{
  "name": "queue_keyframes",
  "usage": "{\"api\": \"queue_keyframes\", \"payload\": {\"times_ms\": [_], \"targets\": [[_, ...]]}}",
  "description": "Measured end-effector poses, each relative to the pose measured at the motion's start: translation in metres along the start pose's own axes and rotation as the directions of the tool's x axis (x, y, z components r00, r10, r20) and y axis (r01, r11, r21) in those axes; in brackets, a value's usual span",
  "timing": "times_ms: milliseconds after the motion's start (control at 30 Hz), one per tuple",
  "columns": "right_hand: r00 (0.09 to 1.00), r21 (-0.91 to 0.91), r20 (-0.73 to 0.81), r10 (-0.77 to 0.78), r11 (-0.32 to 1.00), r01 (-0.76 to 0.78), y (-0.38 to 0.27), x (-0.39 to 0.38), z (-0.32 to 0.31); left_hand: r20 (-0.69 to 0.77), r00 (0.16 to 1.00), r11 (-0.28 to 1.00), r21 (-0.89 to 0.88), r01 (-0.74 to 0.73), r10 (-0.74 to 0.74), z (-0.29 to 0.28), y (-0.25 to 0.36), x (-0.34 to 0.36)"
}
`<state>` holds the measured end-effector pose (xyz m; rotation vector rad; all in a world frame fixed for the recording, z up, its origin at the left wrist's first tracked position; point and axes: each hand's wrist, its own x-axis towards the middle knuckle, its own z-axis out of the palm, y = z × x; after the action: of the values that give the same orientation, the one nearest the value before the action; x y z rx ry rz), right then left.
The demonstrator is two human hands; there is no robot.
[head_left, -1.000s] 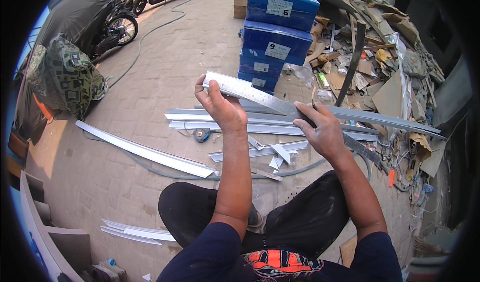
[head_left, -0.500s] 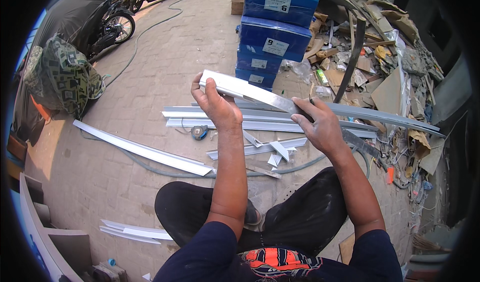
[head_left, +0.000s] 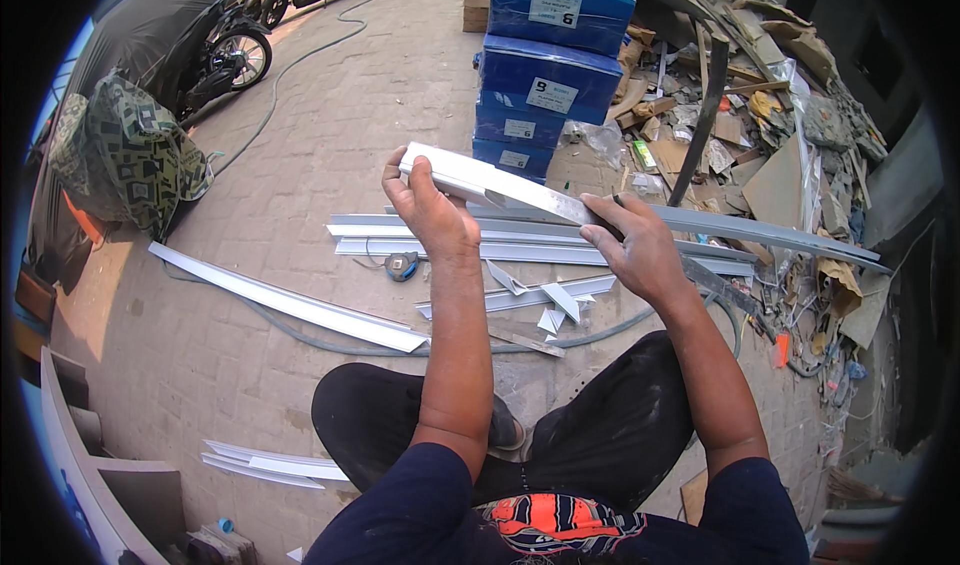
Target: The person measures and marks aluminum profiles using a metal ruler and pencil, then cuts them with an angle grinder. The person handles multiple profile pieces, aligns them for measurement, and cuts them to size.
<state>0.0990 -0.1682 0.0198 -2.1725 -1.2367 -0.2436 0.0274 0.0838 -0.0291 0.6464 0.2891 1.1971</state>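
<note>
My left hand (head_left: 432,205) is closed round one end of a short white metal profile (head_left: 450,173), with the thumb on its near side. A flat silver metal blade (head_left: 555,205) lies against the profile's right part and runs to my right hand (head_left: 632,240). My right fingers and thumb pinch the blade's right end. Something dark shows between those fingers, too covered to name. Below my hands, several long white profiles (head_left: 480,235) lie on the paving beside a blue and grey tape measure (head_left: 401,266) and some short cut pieces (head_left: 562,303).
A long white profile (head_left: 290,300) and a grey hose (head_left: 330,348) lie left of my legs. Blue boxes (head_left: 550,70) are stacked ahead. Scrap wood and rubble (head_left: 740,125) fill the right side. A motorbike (head_left: 235,60) and a camouflage cover (head_left: 135,145) stand at the left.
My right hand and the blade have shifted very slightly left, and the blade catches more light. My left hand keeps its hold on the profile.
</note>
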Motion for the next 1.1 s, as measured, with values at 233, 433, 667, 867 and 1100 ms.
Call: {"api": "queue_keyframes", "payload": {"times_ms": [233, 433, 667, 867, 1100], "targets": [[0.997, 0.014, 0.069, 0.043, 0.999, -0.044, 0.01, 0.001, 0.0, -0.027, 0.998, 0.998, -0.004, 0.065, -0.065, 0.001, -0.001, -0.004], [0.98, 0.027, 0.11, 0.167, 0.985, -0.171, 0.024, 0.003, -0.009, -0.043, 0.985, 0.986, -0.005, 0.167, -0.167, -0.005, -0.02, -0.004], [0.937, 0.084, 0.071, 0.341, 0.934, -0.346, 0.115, -0.049, -0.017, -0.171, 0.95, 0.963, 0.015, 0.269, -0.262, -0.078, -0.082, 0.029], [0.713, -0.152, 0.301, 0.634, 0.77, -0.62, 0.183, -0.207, 0.055, -0.423, 0.742, 0.794, 0.083, 0.603, -0.52, -0.176, -0.158, -0.012], [0.478, -0.226, 0.355, 0.803, 0.57, -0.79, 0.183, -0.338, 0.115, -0.075, 0.969, 0.072, 0.993, 0.095, -0.237, -0.235, -0.246, -0.041]]}}
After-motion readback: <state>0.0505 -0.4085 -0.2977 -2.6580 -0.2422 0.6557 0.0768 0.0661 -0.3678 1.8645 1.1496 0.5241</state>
